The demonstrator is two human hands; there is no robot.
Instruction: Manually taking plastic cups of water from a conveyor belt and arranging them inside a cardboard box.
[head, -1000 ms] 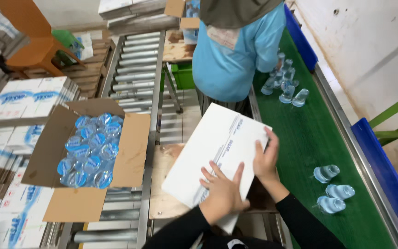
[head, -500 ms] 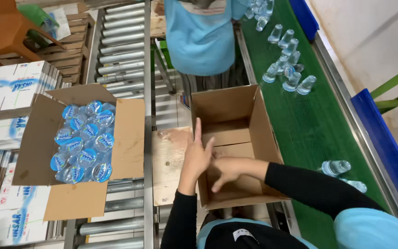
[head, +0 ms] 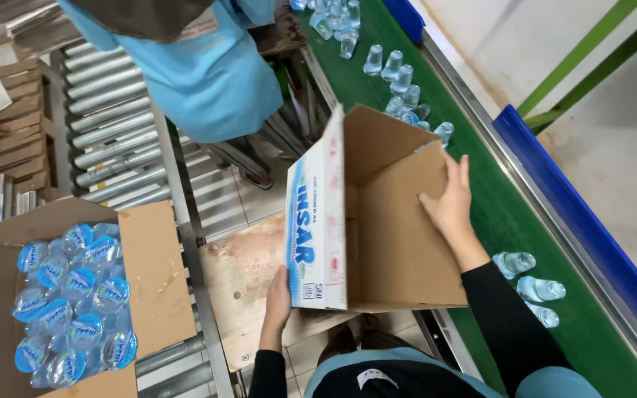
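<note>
1. The left hand point(head: 278, 298) gripped the lower edge of an empty cardboard box point(head: 377, 221), fingers curled under its glossy white and blue printed side.
2. The right hand point(head: 450, 203) lay flat and open against the plain brown flap on the far side; that grip pressed rather than clasped.
3. Between the two grips the box stood tilted on its side, its open mouth turned upward, resting over a scuffed wooden board point(head: 241, 276).
4. Right of the right grip, small clear plastic cups point(head: 536, 287) lay on a green belt point(head: 510, 214).
5. Left of the left grip sat an open carton point(head: 149, 273) packed with round blue-lidded cups point(head: 71, 302) on metal rollers point(head: 112, 125).
6. Beyond the box stood another person in a light blue smock point(head: 211, 74).
</note>
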